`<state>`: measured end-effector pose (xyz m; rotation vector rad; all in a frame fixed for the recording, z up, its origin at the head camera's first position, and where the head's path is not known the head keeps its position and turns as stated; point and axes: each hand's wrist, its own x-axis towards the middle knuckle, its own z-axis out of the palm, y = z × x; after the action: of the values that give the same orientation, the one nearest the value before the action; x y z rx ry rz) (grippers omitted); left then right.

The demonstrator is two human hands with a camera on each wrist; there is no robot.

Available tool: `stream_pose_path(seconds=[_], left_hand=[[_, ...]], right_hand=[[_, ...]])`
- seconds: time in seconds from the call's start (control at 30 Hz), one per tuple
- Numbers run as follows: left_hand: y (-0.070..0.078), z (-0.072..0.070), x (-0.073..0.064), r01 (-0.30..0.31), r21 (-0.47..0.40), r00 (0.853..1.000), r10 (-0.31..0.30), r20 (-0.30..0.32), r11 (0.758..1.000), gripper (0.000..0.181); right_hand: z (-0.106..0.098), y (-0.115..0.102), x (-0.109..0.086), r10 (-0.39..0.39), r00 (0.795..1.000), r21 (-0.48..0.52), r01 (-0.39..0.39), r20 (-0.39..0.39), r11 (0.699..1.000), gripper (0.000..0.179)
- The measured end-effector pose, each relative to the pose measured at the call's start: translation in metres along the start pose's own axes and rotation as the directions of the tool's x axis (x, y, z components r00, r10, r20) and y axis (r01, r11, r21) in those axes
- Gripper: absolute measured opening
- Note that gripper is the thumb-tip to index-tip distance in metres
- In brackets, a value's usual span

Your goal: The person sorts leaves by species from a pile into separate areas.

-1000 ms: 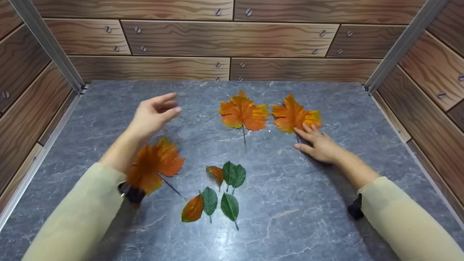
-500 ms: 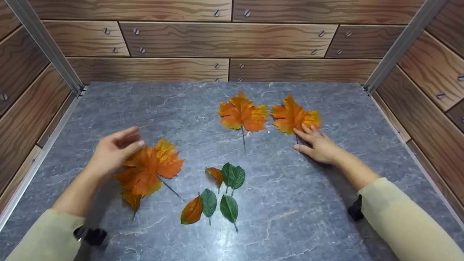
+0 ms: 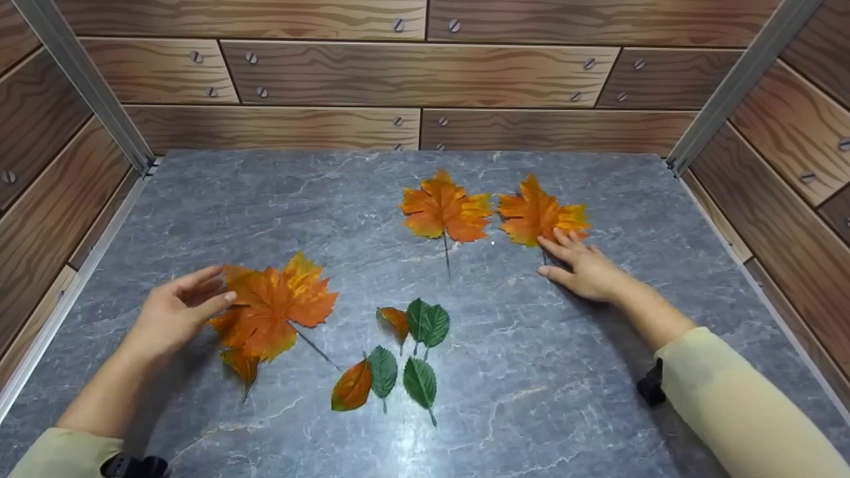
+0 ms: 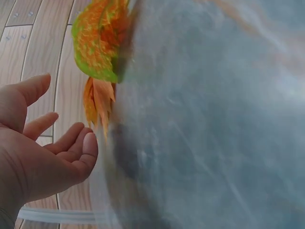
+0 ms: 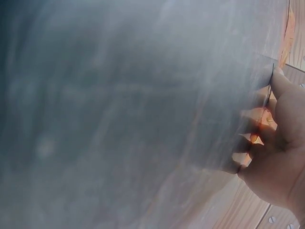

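Three big orange leaves lie on the grey worktop (image 3: 564,345), and I watch them from far away. The right leaf (image 3: 534,211) sits near the back. On it rests the person's right hand (image 3: 591,271), over the low part. Those fingers are stretched out and spread, not curled around anything, and the thumb is by the stem.

Just beside that leaf is the middle leaf (image 3: 443,207), with its stem pointing toward me. Closer, on the left side, is the left leaf (image 3: 275,309). The left hand (image 3: 174,312) is at its outer edge, with loosely bent fingers that grip nothing. I can't tell if they touch the leaf.

A little orange leaf (image 3: 242,368) pokes out from under the left leaf. Near the middle I see four small green leaves (image 3: 420,382) and two more little orange leaves (image 3: 350,386). Wood-look boards (image 3: 425,73) stand behind.
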<state>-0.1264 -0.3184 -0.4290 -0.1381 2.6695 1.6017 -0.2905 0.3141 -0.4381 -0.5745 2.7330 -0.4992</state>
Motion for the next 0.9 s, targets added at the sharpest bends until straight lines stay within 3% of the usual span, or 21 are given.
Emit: stream_pose_path(seconds=[0.2, 0.63, 0.9], left_hand=[[-0.0055, -0.0014, 0.0003, 0.024, 0.055, 0.999, -0.026, 0.021, 0.998, 0.075], [-0.0012, -0.0021, 0.0004, 0.024, 0.170, 0.999, -0.032, 0.043, 0.985, 0.080], [0.0026, -0.0034, -0.0020, 0.062, 0.217, 0.996, -0.076, 0.054, 0.974, 0.084]], right_hand=[[0.0012, 0.0011, 0.0006, -0.001, 1.000, 0.003, 0.001, -0.004, 1.000, 0.075], [0.0022, 0.0010, 0.0000, -0.008, 1.000, -0.002, 0.008, -0.017, 1.000, 0.075], [0.0011, 0.0001, 0.0003, -0.002, 1.000, 0.020, 0.002, -0.005, 1.000, 0.076]])
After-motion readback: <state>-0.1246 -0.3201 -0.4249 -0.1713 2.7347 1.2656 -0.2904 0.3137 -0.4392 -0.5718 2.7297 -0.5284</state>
